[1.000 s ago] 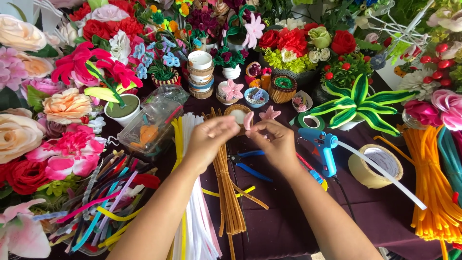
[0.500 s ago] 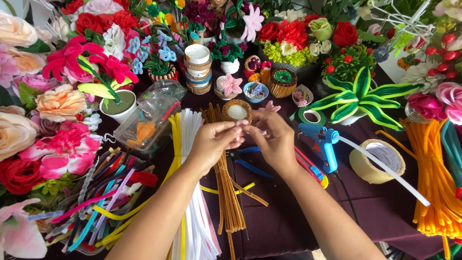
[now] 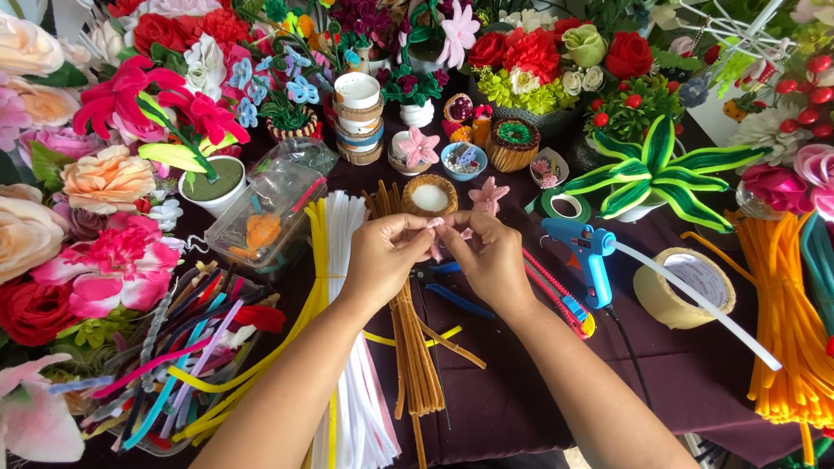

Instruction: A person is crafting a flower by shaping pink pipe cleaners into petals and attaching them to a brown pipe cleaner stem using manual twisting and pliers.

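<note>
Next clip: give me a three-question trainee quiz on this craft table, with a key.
1. True or false: both hands pinch a small pink piece together.
2. What lies directly right of the right hand? A) blue glue gun B) scissors C) a cup
3. What colour is the bundle of stems lying under the left hand?

Key: 1 true; 2 A; 3 brown.

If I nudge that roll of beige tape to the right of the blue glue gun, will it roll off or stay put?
The beige tape roll lies nearly flat on the dark cloth, so it would probably slide, not roll. Its hollow core suggests it is light. The glue stick lying across it might shift too.
</note>
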